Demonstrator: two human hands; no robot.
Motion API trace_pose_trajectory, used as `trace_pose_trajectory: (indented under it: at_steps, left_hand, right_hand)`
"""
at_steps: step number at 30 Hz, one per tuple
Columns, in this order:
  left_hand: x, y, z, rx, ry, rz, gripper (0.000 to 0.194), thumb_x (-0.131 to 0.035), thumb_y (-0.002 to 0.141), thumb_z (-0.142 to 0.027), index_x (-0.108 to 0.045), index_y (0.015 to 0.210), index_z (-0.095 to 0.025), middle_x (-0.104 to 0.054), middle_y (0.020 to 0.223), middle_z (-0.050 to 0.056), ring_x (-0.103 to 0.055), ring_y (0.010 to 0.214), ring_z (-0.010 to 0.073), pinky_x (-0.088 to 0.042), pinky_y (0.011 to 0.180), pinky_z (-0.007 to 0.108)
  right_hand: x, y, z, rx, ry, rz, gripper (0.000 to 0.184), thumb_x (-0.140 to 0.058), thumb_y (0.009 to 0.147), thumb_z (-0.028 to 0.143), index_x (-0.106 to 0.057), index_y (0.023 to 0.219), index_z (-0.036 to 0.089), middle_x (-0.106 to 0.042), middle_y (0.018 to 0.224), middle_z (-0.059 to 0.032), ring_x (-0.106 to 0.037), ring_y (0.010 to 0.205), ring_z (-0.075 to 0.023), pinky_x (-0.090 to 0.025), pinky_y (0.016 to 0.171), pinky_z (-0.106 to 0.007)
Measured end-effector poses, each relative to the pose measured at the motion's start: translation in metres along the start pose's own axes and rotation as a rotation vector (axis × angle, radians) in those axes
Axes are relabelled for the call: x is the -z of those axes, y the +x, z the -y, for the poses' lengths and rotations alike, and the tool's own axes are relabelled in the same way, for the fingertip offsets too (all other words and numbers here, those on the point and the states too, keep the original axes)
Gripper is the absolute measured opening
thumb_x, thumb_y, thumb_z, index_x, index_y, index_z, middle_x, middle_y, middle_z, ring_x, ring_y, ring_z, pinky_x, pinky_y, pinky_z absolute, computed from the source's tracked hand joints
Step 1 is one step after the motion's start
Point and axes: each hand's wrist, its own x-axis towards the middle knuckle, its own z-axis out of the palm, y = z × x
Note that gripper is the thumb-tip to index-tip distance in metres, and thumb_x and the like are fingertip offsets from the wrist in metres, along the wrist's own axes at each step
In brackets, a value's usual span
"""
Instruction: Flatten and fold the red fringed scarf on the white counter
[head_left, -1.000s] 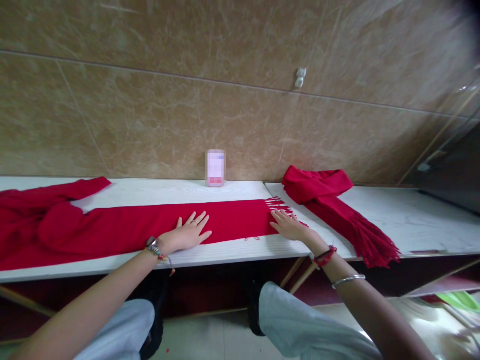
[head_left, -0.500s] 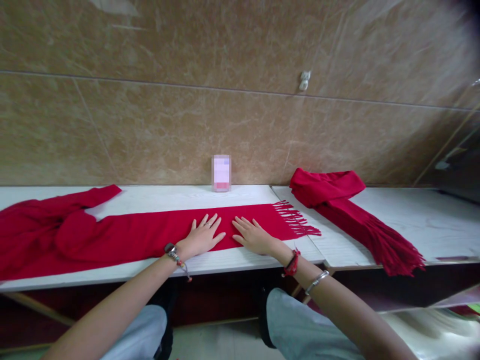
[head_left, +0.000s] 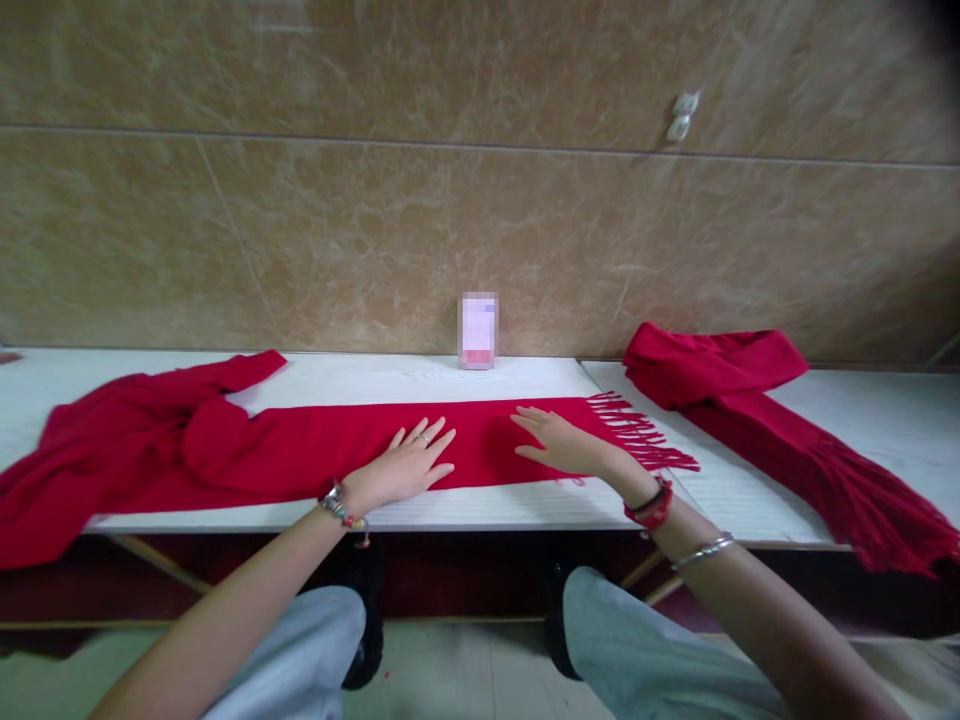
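Note:
A red fringed scarf (head_left: pixel 300 450) lies lengthwise along the white table, smooth in the middle and bunched into folds at the left. My left hand (head_left: pixel 405 468) rests flat on its smooth stretch, fingers spread, a ring on one finger. My right hand (head_left: pixel 555 440), its fingers stretched out, is over the part near the fringed end; a dark shadow beside the fingertips suggests it is slightly raised off the cloth. Neither hand grips anything. To the right, a second red scarf (head_left: pixel 720 375) lies loosely folded, its fringe hanging over the front edge.
The white table (head_left: pixel 480 510) stands against a brown tiled wall (head_left: pixel 375 230), with a seam between its two sections right of the middle. A small blurred card-like object (head_left: pixel 478 332) leans on the wall. A white hook (head_left: pixel 682 116) is fixed higher up.
My right hand has risen a little from the scarf and moved right, widening the gap between the hands. My left hand stays on the cloth. The view has shifted left.

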Motion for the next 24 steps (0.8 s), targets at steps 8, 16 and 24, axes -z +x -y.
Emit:
trace_pose_trajectory:
  at_steps: [8,16,24]
  left_hand:
    - [0.006,-0.017,0.022,0.201,0.020,0.110,0.058,-0.028,0.089,-0.050,-0.019,0.140,-0.025,-0.009,0.148,0.009,-0.005,0.134,0.0332,-0.021,0.099,0.057]
    - [0.020,-0.050,0.022,-0.078,0.109,-0.057,0.037,-0.045,0.083,-0.030,-0.049,0.119,-0.019,-0.049,0.120,0.009,-0.050,0.107,0.0212,-0.041,0.089,0.030]
    - [0.007,-0.042,0.021,-0.101,0.292,-0.190,0.037,-0.036,0.081,-0.002,-0.051,0.110,-0.018,-0.057,0.106,0.009,-0.055,0.098,0.0200,-0.047,0.076,0.029]
  right_hand:
    - [-0.013,0.039,0.085,0.220,0.055,-0.040,0.059,-0.043,0.087,0.039,-0.036,0.132,0.004,-0.035,0.138,-0.0197,-0.028,0.129,-0.0275,-0.027,0.105,-0.042]
    - [-0.011,0.026,0.090,0.340,0.045,-0.087,0.045,-0.052,0.082,0.031,-0.050,0.122,0.013,-0.053,0.123,-0.0140,-0.051,0.110,-0.0231,-0.042,0.092,-0.034]
    - [-0.014,0.029,0.106,0.317,-0.104,-0.091,0.037,-0.037,0.083,0.007,-0.054,0.116,0.013,-0.061,0.107,-0.0125,-0.058,0.095,-0.0193,-0.045,0.080,-0.028]
